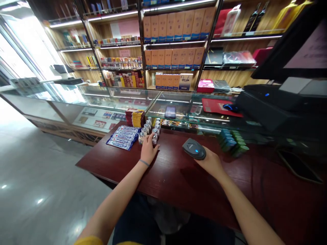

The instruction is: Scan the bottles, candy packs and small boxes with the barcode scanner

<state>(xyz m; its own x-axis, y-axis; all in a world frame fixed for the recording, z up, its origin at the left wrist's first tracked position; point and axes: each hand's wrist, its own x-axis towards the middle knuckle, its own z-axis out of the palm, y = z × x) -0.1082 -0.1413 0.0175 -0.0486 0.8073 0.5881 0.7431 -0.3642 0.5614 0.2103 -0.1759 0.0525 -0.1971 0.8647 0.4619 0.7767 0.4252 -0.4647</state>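
Shop, head view: stocked shelves behind a glass display case, dark red worktop in front. Left hand reaches over the near end of two rows of silver-topped cans; can't tell if it grips one. Right hand wrapped round a scanner, blue light lit, above worktop. Blue-and-white packets left of cans, green and blue cylinders right of scanner.
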